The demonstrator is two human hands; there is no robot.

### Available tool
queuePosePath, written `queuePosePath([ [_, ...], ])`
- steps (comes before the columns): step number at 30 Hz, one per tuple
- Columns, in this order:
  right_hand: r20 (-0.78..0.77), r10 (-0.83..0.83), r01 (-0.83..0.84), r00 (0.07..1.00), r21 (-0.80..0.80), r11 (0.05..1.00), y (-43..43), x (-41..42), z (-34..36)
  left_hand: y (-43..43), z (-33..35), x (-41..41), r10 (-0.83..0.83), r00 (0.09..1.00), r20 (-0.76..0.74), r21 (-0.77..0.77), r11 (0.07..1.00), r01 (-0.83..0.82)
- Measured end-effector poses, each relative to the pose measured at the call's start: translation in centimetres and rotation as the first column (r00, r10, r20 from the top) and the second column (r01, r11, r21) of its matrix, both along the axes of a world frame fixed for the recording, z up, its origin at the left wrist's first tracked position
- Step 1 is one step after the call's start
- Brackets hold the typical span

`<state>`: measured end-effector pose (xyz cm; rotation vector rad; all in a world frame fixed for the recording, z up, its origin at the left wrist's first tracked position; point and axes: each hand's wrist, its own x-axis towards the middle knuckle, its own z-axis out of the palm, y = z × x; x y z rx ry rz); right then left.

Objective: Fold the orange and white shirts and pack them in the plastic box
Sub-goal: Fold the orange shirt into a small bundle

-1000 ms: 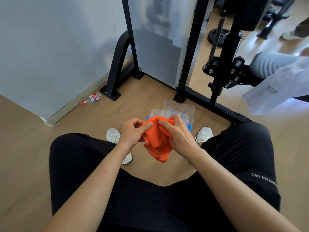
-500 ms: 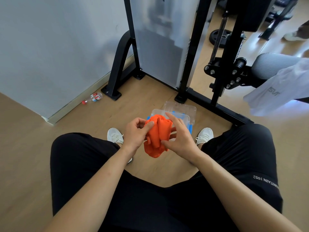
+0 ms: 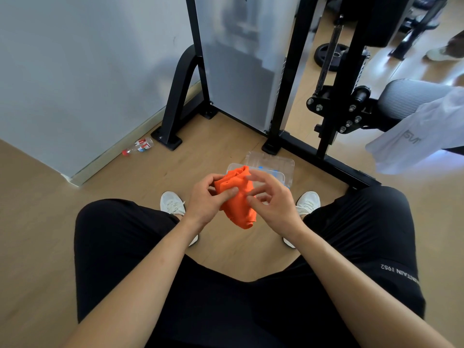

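Observation:
The orange shirt (image 3: 239, 200) is bunched into a small bundle between my hands, above the floor between my feet. My left hand (image 3: 208, 197) pinches its left side with thumb and fingers. My right hand (image 3: 270, 199) is at its right side, fingers spread and partly blurred, fingertips touching the cloth. Just beyond the bundle, on the floor, stands the clear plastic box (image 3: 278, 169) with blue clips, mostly hidden by my hands. The white shirt (image 3: 411, 139) hangs over a padded seat at the far right.
A black gym machine frame (image 3: 288, 101) stands right behind the box. A plastic bottle (image 3: 139, 146) lies by the wall at left. My white shoes (image 3: 172, 203) flank the box on the wooden floor. Another person's foot (image 3: 439, 52) shows at the top right.
The shirt has been gathered from a loose hanging piece into a tighter bundle. My right hand has loosened, its fingers now spread at the cloth's right side.

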<state>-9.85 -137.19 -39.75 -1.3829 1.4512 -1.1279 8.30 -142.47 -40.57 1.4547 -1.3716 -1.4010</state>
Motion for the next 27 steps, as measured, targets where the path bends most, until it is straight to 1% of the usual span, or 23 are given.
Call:
queuePosePath([
  [2, -0.125, 0.003, -0.006, 0.992, -0.024, 1.0, -0.3, -0.7, 0.1, -0.1, 0.1, 0.0, 0.001, 0.995, -0.104, 0.06, 0.998, 0.005],
  [3, -0.149, 0.042, -0.043, 0.988, -0.001, 0.999, -0.5, -1.0, 0.2, -0.2, 0.3, 0.1, 0.004, 0.985, -0.172, 0.095, 0.995, 0.013],
  [5, -0.101, 0.149, -0.14, 0.984, 0.089, 0.986, -0.6, -1.6, 0.2, -0.3, 0.6, 0.1, 0.023, 0.963, -0.268, 0.16, 0.987, 0.021],
  [7, -0.058, 0.202, -0.192, 0.978, 0.147, 0.97, -0.7, -1.9, 0.2, -0.4, 0.9, 0.1, 0.067, 0.943, -0.327, 0.23, 0.973, 0.01],
  [13, -0.061, 0.271, -0.258, 0.961, 0.172, 0.951, -0.8, -2.0, 0.2, -0.6, 0.6, -0.2, 0.154, 0.879, -0.451, 0.39, 0.92, 0.039],
  [15, -0.077, 0.291, -0.273, 0.954, 0.184, 0.944, -0.9, -2.3, -0.2, -0.6, 0.3, -0.5, 0.178, 0.88, -0.439, 0.429, 0.903, 0.031],
  [16, -0.091, 0.297, -0.276, 0.951, 0.192, 0.942, -1.0, -2.4, -0.6, -0.6, 0.0, -0.6, 0.181, 0.896, -0.404, 0.433, 0.901, 0.013],
  [18, -0.098, 0.267, -0.242, 0.959, 0.215, 0.946, -1.1, -2.5, -1.7, -0.7, -0.6, -1.3, 0.178, 0.94, -0.292, 0.422, 0.906, -0.04],
  [20, -0.062, 0.192, -0.171, 0.98, 0.249, 0.953, -1.2, -2.5, -2.9, -0.8, -1.4, -2.2, 0.158, 0.968, -0.194, 0.419, 0.906, -0.064],
  [22, -0.011, 0.086, -0.078, 0.996, 0.303, 0.95, -1.6, -2.5, -4.1, -0.9, -2.6, -3.2, 0.09, 0.983, -0.159, 0.431, 0.902, -0.013],
  [24, 0.023, -0.004, -0.005, 1.0, 0.36, 0.933, -2.4, -2.7, -5.1, -1.6, -4.0, -3.9, -0.019, 0.989, -0.148, 0.44, 0.894, 0.083],
  [26, 0.032, -0.039, 0.022, 0.999, 0.404, 0.915, -3.6, -3.0, -6.4, -3.0, -5.6, -4.4, -0.092, 0.986, -0.138, 0.441, 0.886, 0.144],
  [27, 0.031, -0.038, 0.021, 0.999, 0.429, 0.903, -4.4, -3.2, -7.1, -4.0, -6.4, -4.8, -0.089, 0.986, -0.141, 0.444, 0.885, 0.143],
])
